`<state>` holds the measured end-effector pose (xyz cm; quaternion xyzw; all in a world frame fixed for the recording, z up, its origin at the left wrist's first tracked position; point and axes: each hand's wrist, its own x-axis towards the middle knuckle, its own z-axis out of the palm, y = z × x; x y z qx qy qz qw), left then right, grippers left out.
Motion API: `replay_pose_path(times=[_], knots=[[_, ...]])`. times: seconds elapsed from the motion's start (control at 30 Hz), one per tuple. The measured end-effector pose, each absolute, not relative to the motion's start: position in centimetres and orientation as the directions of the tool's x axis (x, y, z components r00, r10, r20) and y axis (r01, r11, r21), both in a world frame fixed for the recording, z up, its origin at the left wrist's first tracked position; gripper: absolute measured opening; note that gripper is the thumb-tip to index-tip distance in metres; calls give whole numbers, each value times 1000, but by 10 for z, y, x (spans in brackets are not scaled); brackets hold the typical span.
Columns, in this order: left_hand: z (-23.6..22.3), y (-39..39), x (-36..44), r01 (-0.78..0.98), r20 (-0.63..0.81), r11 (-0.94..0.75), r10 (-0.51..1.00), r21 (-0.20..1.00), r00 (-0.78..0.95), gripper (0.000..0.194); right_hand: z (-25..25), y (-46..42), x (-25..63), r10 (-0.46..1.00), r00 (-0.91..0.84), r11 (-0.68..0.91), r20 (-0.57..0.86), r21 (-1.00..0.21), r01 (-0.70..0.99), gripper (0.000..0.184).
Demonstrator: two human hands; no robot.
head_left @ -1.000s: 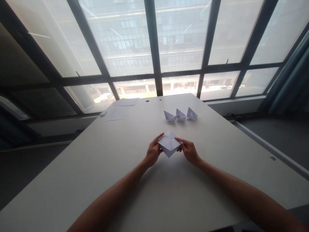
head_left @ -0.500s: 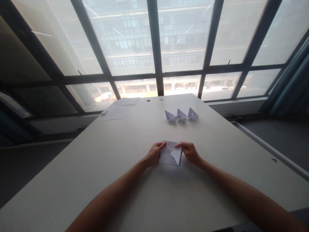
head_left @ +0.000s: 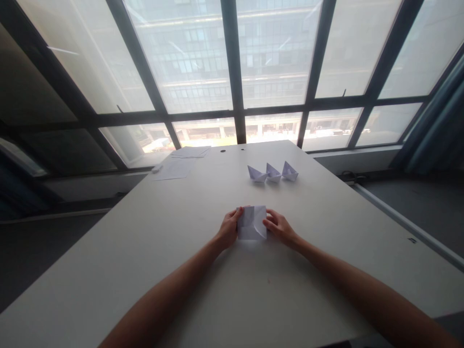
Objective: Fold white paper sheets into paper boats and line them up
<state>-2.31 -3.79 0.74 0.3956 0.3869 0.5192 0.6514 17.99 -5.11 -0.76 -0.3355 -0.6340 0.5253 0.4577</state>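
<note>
White folded paper square [head_left: 252,223] near the middle of the white desk [head_left: 145,251], closer to the near edge than the far one, lying low and flat-looking, diagonal creases across it. Left hand [head_left: 229,228] clamped on its left side, thumb on top. Right hand [head_left: 281,228] at its right side, fingertips touching or just beside the edge, too close to tell. Hands apart, paper between them. Done so far: three white paper boats [head_left: 272,172] standing in a tight row toward the far edge. Left: the square, not boat-shaped, plus a stack of white paper sheets [head_left: 190,152] and a single white sheet [head_left: 174,169] near the far left corner.
</note>
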Motion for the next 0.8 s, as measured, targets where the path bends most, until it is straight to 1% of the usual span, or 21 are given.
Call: replay_pose_path(times=[0.03, 0.1, 0.17, 0.23, 0.37, 0.43, 0.53, 0.63, 0.7, 0.73, 0.8], knots=[[8, -38, -23, -374, -91, 149, 982, 915, 167, 57, -7, -52, 179, 905, -368, 209, 215, -976, -57, 53], [9, -39, -24, -380, -100, 162, 979, 911, 179, 57, -7, -53, 178, 908, -371, 195, 193, -980, -34, 44], [9, -39, -23, -377, -108, 175, 975, 909, 192, 57, -5, -54, 178, 921, -345, 197, 180, -980, 13, 34], [8, -40, -23, -371, -92, 172, 971, 912, 223, 57, -4, -53, 180, 939, -301, 189, 166, -981, 48, 30], [8, -43, -21, -324, -26, 154, 930, 933, 367, 59, -3, -50, 183, 973, -173, 157, 150, -987, 28, 29], [8, -45, -22, -278, -32, 165, 904, 946, 427, 56, -4, -48, 185, 980, -130, 149, 149, -989, -9, 31], [8, -46, -23, -223, -84, 200, 893, 954, 443, 50, -4, -47, 187, 982, -123, 137, 145, -988, -71, 32], [6, -45, -24, -197, -100, 201, 897, 960, 431, 48, -1, -49, 187, 975, -184, 115, 126, -991, -69, 31], [5, -45, -23, -173, -60, 147, 902, 974, 427, 51, 2, -51, 187, 966, -239, 93, 98, -995, -30, 31], [5, -45, -23, -146, -18, 85, 914, 986, 405, 54, 3, -52, 187, 963, -257, 85, 85, -996, -11, 30], [5, -45, -22, -37, 132, -127, 944, 991, 302, 60, 4, -53, 187, 964, -255, 79, 75, -997, 6, 30]])
